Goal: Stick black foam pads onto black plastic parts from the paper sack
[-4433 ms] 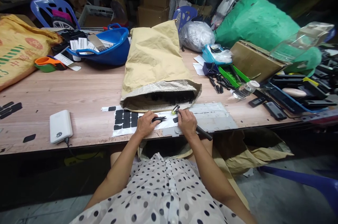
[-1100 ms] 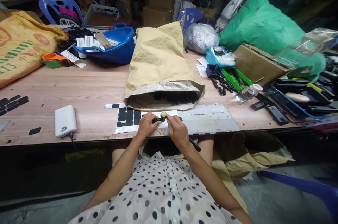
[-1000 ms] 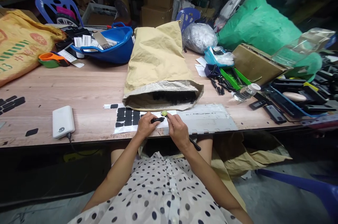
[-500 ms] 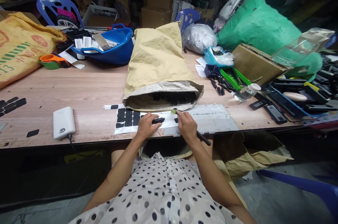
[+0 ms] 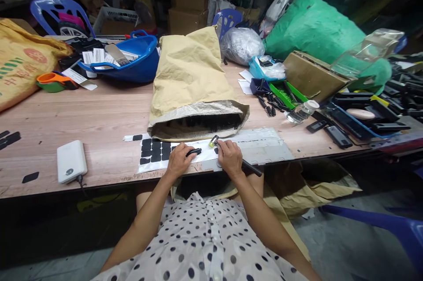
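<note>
My left hand (image 5: 179, 159) is closed on a small black plastic piece (image 5: 194, 152), holding it low over the white sheet. My right hand (image 5: 230, 157) grips a small hammer; its metal and yellow-green head (image 5: 213, 141) points toward the left hand, and its black handle (image 5: 252, 167) sticks out behind the palm. Head and black piece are apart. Beneath the hands lies a white sheet (image 5: 153, 167) with rows of black rounded stickers (image 5: 156, 151). It adjoins a grey board (image 5: 264, 146) on the right. A large paper sack (image 5: 191, 69) lies just beyond, its mouth facing me, dark pieces inside.
A white power bank (image 5: 72, 162) with a cable sits at left. Behind are a blue basin (image 5: 132, 67) and a yellow sack (image 5: 20, 69). On the right stand a green tray (image 5: 291, 98), a clear bottle (image 5: 302, 112), black parts (image 5: 339, 136) and a green bag (image 5: 317, 29).
The hammer head has tilted, so its metal side now shows, and it is slightly higher off the sheet. The view has shifted a little. Both hands keep their holds.
</note>
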`<action>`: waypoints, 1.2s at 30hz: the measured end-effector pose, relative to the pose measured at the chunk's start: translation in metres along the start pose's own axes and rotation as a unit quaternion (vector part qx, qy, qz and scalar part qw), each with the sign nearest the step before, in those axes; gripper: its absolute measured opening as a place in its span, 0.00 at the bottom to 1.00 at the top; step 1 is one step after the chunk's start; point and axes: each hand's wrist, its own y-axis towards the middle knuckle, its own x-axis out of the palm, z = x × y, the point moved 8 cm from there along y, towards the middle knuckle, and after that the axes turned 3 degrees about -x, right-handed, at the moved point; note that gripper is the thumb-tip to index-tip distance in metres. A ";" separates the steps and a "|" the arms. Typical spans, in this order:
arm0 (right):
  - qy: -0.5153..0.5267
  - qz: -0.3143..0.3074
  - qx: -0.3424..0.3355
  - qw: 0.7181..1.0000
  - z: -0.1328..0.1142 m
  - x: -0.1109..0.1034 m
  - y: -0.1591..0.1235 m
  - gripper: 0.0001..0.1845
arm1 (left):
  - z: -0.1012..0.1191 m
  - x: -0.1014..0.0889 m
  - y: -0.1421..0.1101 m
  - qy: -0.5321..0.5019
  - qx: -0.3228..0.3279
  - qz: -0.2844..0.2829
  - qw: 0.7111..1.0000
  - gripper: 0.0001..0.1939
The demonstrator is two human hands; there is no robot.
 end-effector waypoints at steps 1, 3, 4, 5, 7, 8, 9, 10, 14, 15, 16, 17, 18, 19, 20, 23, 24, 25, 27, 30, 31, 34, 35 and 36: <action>0.000 -0.001 0.000 1.000 0.000 0.000 0.000 0.15 | 0.000 0.000 0.000 0.003 0.002 0.000 1.000 0.11; 0.000 -0.002 0.002 1.000 0.000 0.000 0.000 0.15 | 0.001 0.000 0.000 0.008 0.006 -0.002 1.000 0.11; -0.001 -0.001 0.004 1.000 0.000 0.000 0.000 0.15 | 0.001 0.000 0.000 0.010 0.008 -0.002 1.000 0.11; 0.000 0.000 0.006 1.000 0.000 0.000 0.000 0.15 | 0.002 -0.001 0.000 0.012 0.009 -0.003 1.000 0.12; 0.003 0.001 0.008 1.000 0.000 0.000 0.001 0.15 | 0.002 -0.001 -0.001 0.014 0.012 -0.003 1.000 0.12; 0.004 0.001 0.008 1.000 0.000 0.000 0.001 0.15 | 0.002 0.000 -0.001 0.015 0.015 -0.004 1.000 0.12; 0.005 0.002 0.007 1.000 0.000 0.000 0.001 0.14 | 0.002 0.000 -0.001 0.016 0.019 -0.005 1.000 0.12; 0.005 0.003 0.007 1.000 0.000 -0.001 0.001 0.14 | 0.002 0.000 -0.001 0.016 0.023 -0.006 1.000 0.13; 0.003 0.011 0.006 1.000 0.000 -0.002 0.002 0.14 | 0.003 -0.001 -0.001 0.017 0.032 -0.005 0.999 0.14; 0.003 0.013 0.004 1.000 -0.001 -0.002 0.002 0.14 | 0.005 -0.002 -0.001 0.018 0.034 -0.007 0.999 0.14; 0.002 0.016 0.002 1.000 -0.001 -0.002 0.002 0.14 | 0.007 -0.003 -0.002 0.018 0.036 -0.011 0.999 0.15; 0.002 0.019 -0.001 1.000 -0.002 -0.002 0.002 0.14 | 0.011 -0.004 -0.004 0.014 0.038 -0.017 0.999 0.15; 0.002 0.022 -0.004 1.000 -0.002 -0.003 0.002 0.14 | 0.016 -0.006 -0.007 0.005 0.041 -0.024 0.999 0.15; 0.002 0.025 -0.005 1.000 -0.002 -0.002 0.002 0.14 | 0.022 -0.007 -0.012 -0.010 0.044 -0.036 0.998 0.15; 0.001 0.026 -0.006 1.000 -0.002 -0.002 0.002 0.14 | 0.030 -0.006 -0.018 -0.031 0.048 -0.054 0.997 0.16; 0.002 0.024 -0.001 1.000 -0.002 -0.001 0.001 0.13 | 0.055 0.007 -0.044 -0.095 0.061 -0.149 0.982 0.16; 0.003 0.022 0.000 1.000 -0.002 0.000 0.001 0.13 | 0.062 0.015 -0.054 -0.105 0.063 -0.187 0.975 0.16; 0.004 0.019 0.001 1.000 -0.001 0.001 0.001 0.13 | 0.067 0.024 -0.063 -0.105 0.061 -0.220 0.968 0.15; 0.007 0.016 0.000 1.000 -0.001 0.001 0.001 0.13 | 0.066 0.046 -0.077 -0.084 0.036 -0.270 0.958 0.14; 0.007 0.022 -0.005 1.000 -0.002 0.000 0.001 0.13 | 0.041 0.080 -0.089 -0.020 -0.057 -0.327 0.943 0.13; 0.006 0.026 -0.007 1.000 -0.002 -0.001 0.001 0.13 | 0.030 0.089 -0.092 0.002 -0.092 -0.342 0.935 0.14; 0.002 0.037 -0.011 0.999 -0.003 -0.002 0.002 0.13 | -0.002 0.109 -0.098 0.054 -0.177 -0.370 0.911 0.17; 0.001 0.038 -0.011 0.999 -0.004 -0.002 0.002 0.13 | -0.009 0.112 -0.099 0.064 -0.192 -0.373 0.906 0.18; 0.000 0.038 -0.010 0.999 -0.004 -0.002 0.002 0.13 | -0.015 0.113 -0.099 0.071 -0.203 -0.374 0.902 0.19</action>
